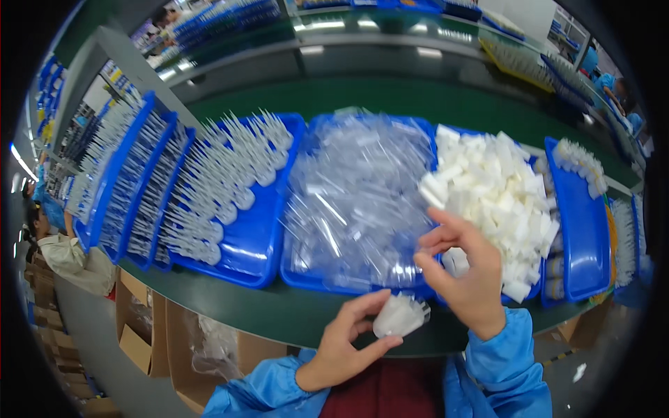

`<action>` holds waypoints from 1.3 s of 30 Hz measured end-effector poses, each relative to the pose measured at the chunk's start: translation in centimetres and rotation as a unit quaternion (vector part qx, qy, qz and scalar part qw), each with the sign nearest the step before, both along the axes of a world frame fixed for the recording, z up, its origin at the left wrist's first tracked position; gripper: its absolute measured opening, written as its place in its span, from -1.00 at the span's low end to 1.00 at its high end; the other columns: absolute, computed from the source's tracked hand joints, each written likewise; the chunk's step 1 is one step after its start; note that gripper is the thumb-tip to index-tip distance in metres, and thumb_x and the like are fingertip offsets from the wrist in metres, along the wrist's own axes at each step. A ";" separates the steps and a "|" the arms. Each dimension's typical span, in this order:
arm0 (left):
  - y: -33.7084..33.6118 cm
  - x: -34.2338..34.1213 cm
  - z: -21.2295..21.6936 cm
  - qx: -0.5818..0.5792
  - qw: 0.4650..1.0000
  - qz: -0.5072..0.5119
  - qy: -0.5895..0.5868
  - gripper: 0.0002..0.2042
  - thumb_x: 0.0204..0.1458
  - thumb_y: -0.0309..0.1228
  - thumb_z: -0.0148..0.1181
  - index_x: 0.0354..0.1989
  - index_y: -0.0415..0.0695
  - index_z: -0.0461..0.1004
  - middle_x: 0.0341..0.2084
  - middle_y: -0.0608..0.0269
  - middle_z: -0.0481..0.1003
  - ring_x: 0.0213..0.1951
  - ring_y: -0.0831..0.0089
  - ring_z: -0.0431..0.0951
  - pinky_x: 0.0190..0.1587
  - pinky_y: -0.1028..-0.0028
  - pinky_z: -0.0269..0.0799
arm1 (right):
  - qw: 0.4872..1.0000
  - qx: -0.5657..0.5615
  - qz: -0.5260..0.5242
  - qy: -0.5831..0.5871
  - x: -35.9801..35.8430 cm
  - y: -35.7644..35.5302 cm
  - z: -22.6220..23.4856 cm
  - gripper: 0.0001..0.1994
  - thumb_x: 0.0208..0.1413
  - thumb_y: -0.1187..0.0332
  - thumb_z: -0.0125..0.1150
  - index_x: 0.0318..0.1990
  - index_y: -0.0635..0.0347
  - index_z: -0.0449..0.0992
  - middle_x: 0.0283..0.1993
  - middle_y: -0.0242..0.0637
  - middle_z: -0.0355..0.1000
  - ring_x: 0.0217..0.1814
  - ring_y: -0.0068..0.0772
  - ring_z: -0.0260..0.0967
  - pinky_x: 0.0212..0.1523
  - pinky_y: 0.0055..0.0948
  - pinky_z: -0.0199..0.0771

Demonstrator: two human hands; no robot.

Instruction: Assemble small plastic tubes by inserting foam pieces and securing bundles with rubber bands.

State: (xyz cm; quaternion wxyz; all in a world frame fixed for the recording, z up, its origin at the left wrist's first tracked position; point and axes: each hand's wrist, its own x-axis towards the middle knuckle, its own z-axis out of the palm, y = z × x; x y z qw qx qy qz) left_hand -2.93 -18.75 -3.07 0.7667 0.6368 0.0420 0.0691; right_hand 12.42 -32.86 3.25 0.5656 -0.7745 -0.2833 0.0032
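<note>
Head view: I see the left hand (pixel 346 346) pinching a clear-rimmed white piece (pixel 398 318), its rim facing rightward, below and left of the right hand (pixel 477 282). That hand's fingers half-curl beside a round white piece (pixel 456 261); I cannot tell whether they grip it.

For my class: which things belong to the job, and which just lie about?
Likely in use:
cloudy white plastic piece, in the left hand's fingers
thin clear plastic pieces, heaped ahead
white block-shaped pieces, beside the right hand

Probably lying about:
open brown cardboard boxes, below the green table
crumpled translucent plastic, inside one
</note>
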 end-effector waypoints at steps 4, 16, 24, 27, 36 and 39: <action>-0.2 0.4 0.1 0.058 0.998 -0.013 -0.031 -0.35 -0.06 -0.72 0.43 0.18 -0.28 0.17 0.14 -0.13 0.37 0.19 0.19 0.46 0.19 0.22 0.51 | 0.961 0.154 0.008 0.231 -2.0 -3.1 0.2 -0.44 0.17 0.57 0.17 0.33 0.37 0.22 -0.09 -0.05 0.53 -0.05 -0.28 0.59 0.04 -0.35 0.56; -1.7 1.2 0.0 0.072 0.995 0.017 -0.070 -0.46 -0.01 -0.64 0.42 0.14 -0.29 0.31 0.14 -0.14 0.39 0.11 0.20 0.54 0.06 0.33 0.60 | 0.959 0.169 0.006 0.229 -4.6 -5.1 -1.7 -0.56 0.15 0.57 0.09 0.20 0.35 0.27 -0.03 -0.06 0.52 0.02 -0.37 0.46 0.21 -0.33 0.37; -2.1 1.5 0.0 0.103 0.992 0.032 -0.068 -0.49 -0.03 -0.64 0.44 0.10 -0.28 0.35 0.12 -0.13 0.40 0.09 0.19 0.55 0.06 0.32 0.60 | 0.958 0.107 0.007 0.265 -4.4 -7.8 -1.1 -0.81 0.19 0.46 0.22 -0.07 0.27 0.44 -0.30 -0.39 0.40 -0.32 -0.70 0.29 -0.34 -0.63 0.26; -2.0 1.6 0.1 0.165 0.981 0.041 -0.088 -0.48 -0.08 -0.62 0.49 0.08 -0.24 0.40 0.08 -0.14 0.46 0.06 0.15 0.58 0.02 0.32 0.60 | 0.987 -0.060 0.018 0.145 -4.4 -6.4 -0.2 -0.73 -0.01 0.43 0.47 -0.17 0.23 0.53 -0.53 -0.49 0.24 -0.58 -0.66 0.14 -0.54 -0.57 0.15; -1.7 2.1 0.4 0.309 0.937 0.045 -0.159 -0.43 -0.19 -0.55 0.57 0.05 -0.17 0.45 0.03 -0.14 0.53 -0.03 0.08 0.63 -0.04 0.29 0.61 | 0.988 -0.112 0.026 0.099 -5.0 -6.1 -0.6 -0.72 -0.05 0.40 0.51 -0.18 0.19 0.57 -0.56 -0.38 0.29 -0.64 -0.53 0.19 -0.61 -0.47 0.19; -1.7 2.1 0.3 0.305 0.937 0.048 -0.166 -0.45 -0.19 -0.56 0.57 0.03 -0.16 0.47 0.05 -0.14 0.52 -0.03 0.09 0.63 -0.04 0.29 0.61 | 0.985 -0.098 0.063 0.130 -5.0 -6.1 -0.5 -0.74 -0.03 0.39 0.50 -0.20 0.20 0.56 -0.56 -0.39 0.27 -0.63 -0.55 0.16 -0.61 -0.48 0.16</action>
